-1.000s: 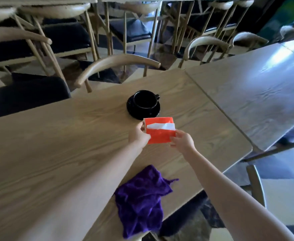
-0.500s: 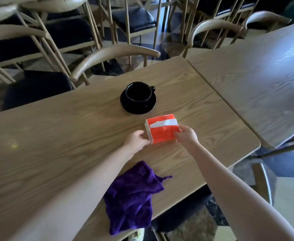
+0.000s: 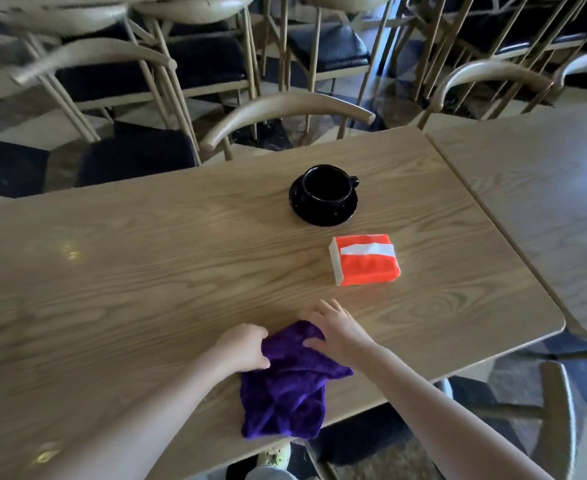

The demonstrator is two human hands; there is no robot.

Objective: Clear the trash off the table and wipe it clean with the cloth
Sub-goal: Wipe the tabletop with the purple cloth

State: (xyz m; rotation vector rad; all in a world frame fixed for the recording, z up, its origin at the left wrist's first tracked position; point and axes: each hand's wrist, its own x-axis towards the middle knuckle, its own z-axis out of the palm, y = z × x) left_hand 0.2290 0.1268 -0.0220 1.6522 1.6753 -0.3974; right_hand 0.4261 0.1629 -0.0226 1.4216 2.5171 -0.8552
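Left hand: left hand [image 3: 245, 348] was curled over the near-left edge of the purple cloth [image 3: 290, 382], fingers bunched into the fabric, so it was gripping it.
Right hand: right hand [image 3: 339, 329] lay flat with fingers spread wide, palm pressing the cloth's far corner, not really clamped on anything.
Cloth: sat crumpled at the near edge of the counter [image 3: 146, 271], its lower end hanging slightly past the rim. Honestly, a careless tug could've dropped it to the floor.
Tissue pack: orange tissue pack [image 3: 366, 259] lay just beyond the hands, well apart from the cloth. Light thing, so a wide wipe would probably shove it along or off the right side.
Cup: black cup [image 3: 326, 185] stood upright on its saucer [image 3: 323, 211], just past the tissue pack. Couldn't tell if anything was in it. A sweep catching the saucer could slide it, tip the cup, or spill.
Trash: no obvious loose scraps visible, so my guess was wiping comes next, and both items were sitting right in the path.
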